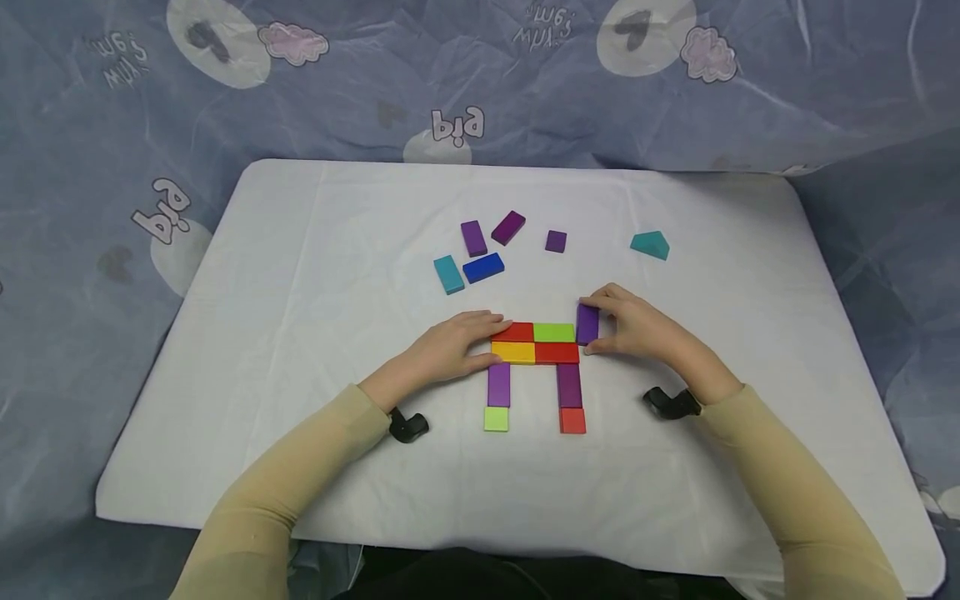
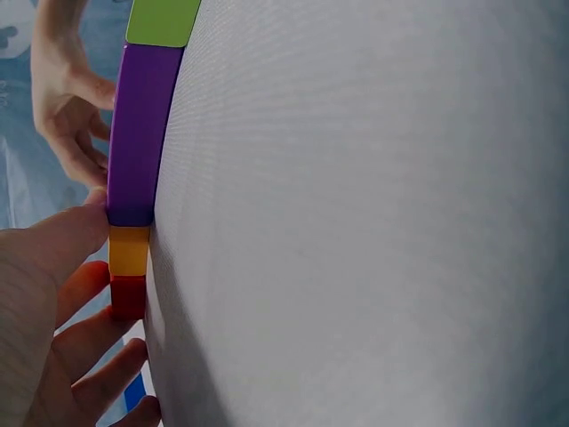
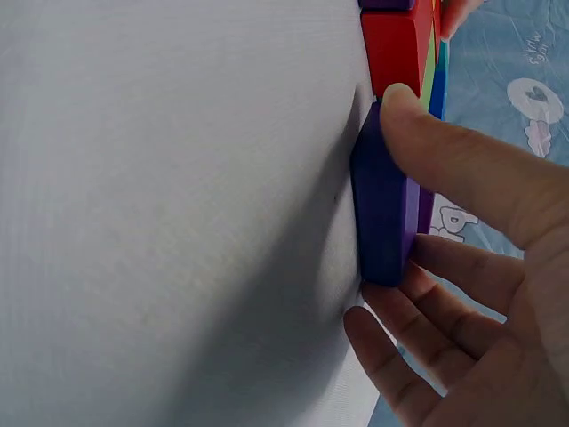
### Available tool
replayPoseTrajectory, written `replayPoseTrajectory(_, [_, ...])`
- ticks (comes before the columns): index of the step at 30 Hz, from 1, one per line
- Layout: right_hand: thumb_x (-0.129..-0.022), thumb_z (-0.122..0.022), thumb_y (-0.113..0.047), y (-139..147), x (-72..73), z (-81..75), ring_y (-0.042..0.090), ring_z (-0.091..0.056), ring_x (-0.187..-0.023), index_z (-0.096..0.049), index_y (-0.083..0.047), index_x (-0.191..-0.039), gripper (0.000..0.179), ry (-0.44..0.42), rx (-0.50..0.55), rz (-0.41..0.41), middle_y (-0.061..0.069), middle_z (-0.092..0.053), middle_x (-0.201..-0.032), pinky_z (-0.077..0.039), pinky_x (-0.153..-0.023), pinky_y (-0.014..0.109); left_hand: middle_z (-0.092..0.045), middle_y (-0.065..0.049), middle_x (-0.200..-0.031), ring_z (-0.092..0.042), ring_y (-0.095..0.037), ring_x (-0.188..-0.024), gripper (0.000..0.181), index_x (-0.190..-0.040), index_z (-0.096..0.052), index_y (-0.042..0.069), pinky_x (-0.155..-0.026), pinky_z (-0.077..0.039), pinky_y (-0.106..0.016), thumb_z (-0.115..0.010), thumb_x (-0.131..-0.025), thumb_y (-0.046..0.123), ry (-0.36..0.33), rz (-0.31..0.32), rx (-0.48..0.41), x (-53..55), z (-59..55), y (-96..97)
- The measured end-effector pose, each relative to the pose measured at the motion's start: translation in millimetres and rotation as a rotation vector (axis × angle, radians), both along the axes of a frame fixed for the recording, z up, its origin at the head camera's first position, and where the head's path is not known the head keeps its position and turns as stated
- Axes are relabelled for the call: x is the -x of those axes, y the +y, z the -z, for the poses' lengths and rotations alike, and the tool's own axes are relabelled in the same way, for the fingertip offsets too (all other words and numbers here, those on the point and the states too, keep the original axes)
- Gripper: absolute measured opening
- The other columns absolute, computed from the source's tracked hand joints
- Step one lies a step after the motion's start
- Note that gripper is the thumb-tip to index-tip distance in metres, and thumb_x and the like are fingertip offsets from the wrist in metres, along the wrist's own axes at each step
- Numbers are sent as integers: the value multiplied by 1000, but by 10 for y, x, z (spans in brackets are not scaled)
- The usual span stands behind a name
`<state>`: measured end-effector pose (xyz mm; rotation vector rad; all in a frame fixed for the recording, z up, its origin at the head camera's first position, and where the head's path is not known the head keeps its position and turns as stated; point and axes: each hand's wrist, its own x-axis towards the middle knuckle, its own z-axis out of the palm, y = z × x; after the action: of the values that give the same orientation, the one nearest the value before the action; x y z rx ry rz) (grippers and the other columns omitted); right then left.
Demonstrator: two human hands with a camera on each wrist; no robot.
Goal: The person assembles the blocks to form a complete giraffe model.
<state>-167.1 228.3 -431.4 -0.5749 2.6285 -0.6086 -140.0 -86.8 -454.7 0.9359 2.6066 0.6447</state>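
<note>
My right hand point(image 1: 637, 327) pinches a purple block point(image 1: 588, 323) at the right end of a flat block figure, thumb at its near end and fingers at its far end. In the right wrist view this block point(image 3: 380, 200) stands close beside a red one point(image 3: 391, 49). My left hand point(image 1: 450, 346) rests against the figure's left end, fingertips on the upper-left red block point(image 1: 516, 332) and thumb by the yellow block point(image 1: 513, 352). Beside them lie a green block point(image 1: 554, 333) and another red block point(image 1: 557, 353). Two purple legs point(image 1: 498, 385) extend toward me, ending in green point(image 1: 496, 419) and red point(image 1: 572, 421) squares.
Beyond the figure lie loose purple blocks point(image 1: 474, 238), a small purple square point(image 1: 556, 242), a blue block point(image 1: 483, 267) and a teal block point(image 1: 449, 275). A teal angled piece point(image 1: 651, 244) sits farther right. White cloth covers the table point(image 1: 337, 250); a patterned blue sheet point(image 1: 360, 75) hangs behind.
</note>
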Motion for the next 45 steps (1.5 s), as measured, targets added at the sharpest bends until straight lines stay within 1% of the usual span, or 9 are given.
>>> replayPoseTrajectory(10, [-78,-84,-21,-29,11,9,29,-52,-109,-52,3,-139,73,29,12,-16,16,-54,-126,-50,-99,49,-43,-4,-155,-35,-24,-146,61,-149,-44,16,-119,-32,-42,-61,-96,40,15,8,15,8,13,-8])
replayPoseTrajectory(18, [-77,-85,-21,-32,12,-1,32,-53,-112,-53,4,-138,73,52,15,-27,19,-55,-127,-48,-101,51,-43,-2,-155,-34,-23,-147,60,-149,-44,18,-120,-31,-42,-61,-96,41,17,-6,21,20,12,-1])
replayPoseTrajectory(23, [-80,-82,-29,-32,54,-37,31,-53,-113,-52,-1,-141,74,33,19,-13,18,-55,-129,-49,-102,51,-44,-2,-154,-35,-23,-146,61,-149,-44,18,-120,-31,-42,-60,-96,42,10,-4,22,23,24,-1])
replayPoseTrajectory(27, [-86,-75,-35,-125,233,-116,33,-54,-114,-54,-3,-139,65,69,39,17,19,-56,-128,-48,-101,52,-45,-2,-154,-35,-23,-146,60,-149,-44,18,-119,-32,-42,-61,-96,42,13,-4,18,21,22,-11])
replayPoseTrajectory(32, [-92,-68,-28,-444,608,-238,37,-56,-117,-56,-1,-136,53,77,99,98,22,-58,-128,-48,-103,52,-45,-2,-154,-36,-23,-146,60,-149,-44,19,-119,-32,-43,-61,-96,42,7,-17,24,20,1,-25])
replayPoseTrajectory(37, [-93,-66,-27,-786,932,-184,34,-54,-117,-55,0,-137,53,58,147,219,21,-58,-130,-47,-105,47,-45,-1,-154,-36,-23,-146,61,-149,-45,20,-118,-33,-43,-62,-95,42,-10,-25,21,2,18,-3])
replayPoseTrajectory(40, [-93,-66,-29,-930,1052,-113,34,-53,-121,-50,1,-140,58,45,125,275,22,-53,-136,-45,-107,46,-46,-1,-153,-36,-22,-145,61,-149,-45,20,-118,-34,-43,-62,-95,42,-7,-20,18,-9,44,16])
replayPoseTrajectory(42, [-93,-66,-31,-1011,1117,-88,35,-49,-129,-46,2,-143,63,39,94,297,22,-49,-142,-41,-112,46,-46,-1,-153,-37,-22,-145,60,-149,-45,20,-118,-34,-43,-62,-95,42,2,-16,18,-12,52,21])
replayPoseTrajectory(45, [-93,-65,-33,-1127,1200,-79,37,-41,-137,-39,4,-146,70,36,25,300,25,-41,-148,-34,-117,46,-47,-2,-152,-38,-23,-144,60,-148,-47,19,-118,-34,-42,-63,-95,41,15,-12,10,-13,52,24])
